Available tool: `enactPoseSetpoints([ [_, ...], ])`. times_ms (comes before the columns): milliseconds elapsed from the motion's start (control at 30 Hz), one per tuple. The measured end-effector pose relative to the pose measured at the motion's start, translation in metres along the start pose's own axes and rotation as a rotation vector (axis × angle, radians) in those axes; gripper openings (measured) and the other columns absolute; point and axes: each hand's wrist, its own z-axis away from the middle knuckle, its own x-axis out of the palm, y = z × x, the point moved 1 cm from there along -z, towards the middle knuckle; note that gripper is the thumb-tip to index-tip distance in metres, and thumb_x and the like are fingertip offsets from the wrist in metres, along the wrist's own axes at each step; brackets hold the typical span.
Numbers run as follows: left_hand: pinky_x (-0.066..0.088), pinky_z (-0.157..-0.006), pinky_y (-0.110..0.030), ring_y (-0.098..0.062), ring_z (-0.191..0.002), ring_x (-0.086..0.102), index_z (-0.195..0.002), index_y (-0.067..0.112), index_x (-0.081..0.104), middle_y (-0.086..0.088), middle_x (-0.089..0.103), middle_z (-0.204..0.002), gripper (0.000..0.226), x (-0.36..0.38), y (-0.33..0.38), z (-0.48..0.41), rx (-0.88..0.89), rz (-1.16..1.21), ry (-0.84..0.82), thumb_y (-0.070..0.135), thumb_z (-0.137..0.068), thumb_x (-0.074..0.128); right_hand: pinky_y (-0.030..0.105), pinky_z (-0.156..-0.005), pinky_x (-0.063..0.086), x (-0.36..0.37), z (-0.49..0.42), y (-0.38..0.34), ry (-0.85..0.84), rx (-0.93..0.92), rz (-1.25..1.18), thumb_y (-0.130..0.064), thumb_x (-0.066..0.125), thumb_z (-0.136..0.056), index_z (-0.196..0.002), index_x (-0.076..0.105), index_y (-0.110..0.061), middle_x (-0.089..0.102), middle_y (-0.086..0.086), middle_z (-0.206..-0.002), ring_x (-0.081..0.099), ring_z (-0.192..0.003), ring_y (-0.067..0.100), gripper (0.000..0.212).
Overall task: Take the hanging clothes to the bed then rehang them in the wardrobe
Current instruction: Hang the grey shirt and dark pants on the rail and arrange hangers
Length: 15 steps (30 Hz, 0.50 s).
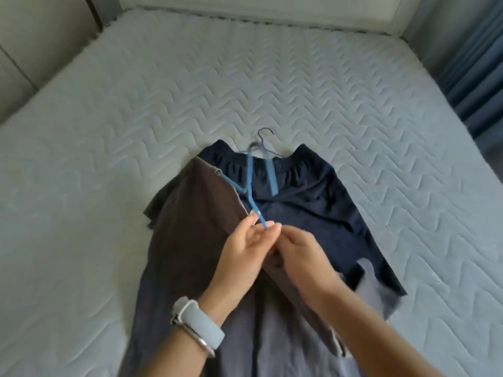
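A pile of clothes lies on the bed (272,85): navy shorts (307,183) with an elastic waistband on top at the far end, a brown garment (190,221) on the left, and a grey garment (245,336) nearest me. Blue hangers (249,183) lie across the pile, hooks pointing away from me. My left hand (245,248) pinches the near end of one blue hanger arm between thumb and fingers. My right hand (302,257) is right beside it, fingers curled at the same hanger tip and the brown cloth; what it grips is hidden.
The quilted white mattress spreads wide around the pile. A pale headboard (245,6) runs along the far edge. Blue curtains (473,66) hang at the right. A beige wall panel (35,36) stands at the left. A grey watch (198,325) sits on my left wrist.
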Motion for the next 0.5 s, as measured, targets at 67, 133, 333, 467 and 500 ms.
enactPoseSetpoints([
  [67, 0.051, -0.09, -0.026, -0.01, -0.101, 0.064, -0.109, 0.014, 0.057, -0.002, 0.071, -0.101, 0.04, -0.01, 0.034, 0.02, 0.009, -0.075, 0.025, 0.035, -0.075, 0.064, 0.026, -0.064, 0.047, 0.012, 0.041, -0.025, -0.066, -0.068, 0.052, -0.011, 0.04, -0.095, -0.089, 0.065, -0.007, 0.06, -0.003, -0.069, 0.053, -0.064, 0.007, 0.026],
  [133, 0.053, -0.065, -0.016, 0.0, -0.076, 0.067, -0.11, 0.011, 0.052, 0.005, 0.07, -0.085, 0.022, -0.029, 0.066, 0.047, 0.032, -0.143, 0.031, 0.017, -0.089, 0.05, 0.036, -0.075, 0.051, 0.013, 0.079, -0.056, -0.129, -0.13, 0.085, -0.012, 0.039, -0.096, -0.086, 0.067, -0.016, 0.068, 0.0, -0.074, 0.06, -0.07, 0.013, 0.03],
  [333, 0.047, -0.061, -0.01, 0.003, -0.049, 0.062, -0.091, 0.014, 0.05, 0.001, 0.069, -0.08, 0.016, -0.092, 0.179, 0.154, 0.233, -0.424, 0.082, 0.008, -0.096, 0.036, 0.03, -0.092, 0.05, -0.024, 0.154, -0.184, -0.098, -0.383, 0.177, -0.009, 0.051, -0.09, -0.096, 0.071, -0.013, 0.073, 0.002, -0.091, 0.067, -0.091, 0.015, 0.021],
  [467, 0.048, -0.074, -0.025, -0.012, -0.068, 0.064, -0.085, 0.028, 0.051, 0.013, 0.066, -0.078, 0.019, -0.132, 0.261, 0.242, 0.422, -0.781, 0.174, 0.02, -0.096, 0.038, 0.018, -0.085, 0.041, -0.031, 0.192, -0.274, -0.031, -0.665, 0.296, -0.014, 0.051, -0.091, -0.114, 0.064, -0.015, 0.067, 0.005, -0.113, 0.061, -0.107, 0.018, 0.026],
  [500, 0.047, -0.074, -0.027, -0.01, -0.065, 0.062, -0.083, 0.032, 0.051, 0.016, 0.065, -0.077, 0.02, -0.142, 0.279, 0.264, 0.459, -0.85, 0.207, 0.022, -0.096, 0.039, 0.013, -0.083, 0.035, -0.03, 0.204, -0.293, -0.026, -0.746, 0.345, -0.017, 0.052, -0.092, -0.12, 0.06, -0.016, 0.062, 0.004, -0.121, 0.057, -0.112, 0.017, 0.03],
])
